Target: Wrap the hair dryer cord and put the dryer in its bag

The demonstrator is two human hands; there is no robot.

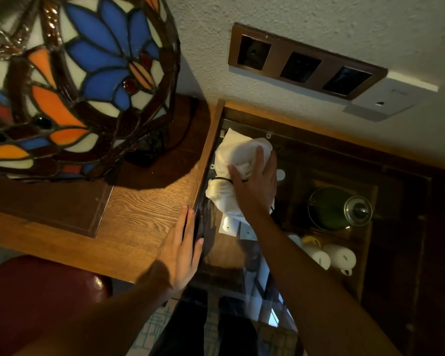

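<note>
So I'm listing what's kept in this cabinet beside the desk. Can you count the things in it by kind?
White bag, under the right hand: 1
Kettle: 1
White mugs: 2 clearly; a possible third is partly hidden
Total: 4

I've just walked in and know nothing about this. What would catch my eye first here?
The big stained-glass lamp shade, blue and orange, fills the upper left above the wooden desk. At the centre, the right hand presses on a white cloth bag in a dark recess, while the left hand rests flat on the desk's edge.
</note>
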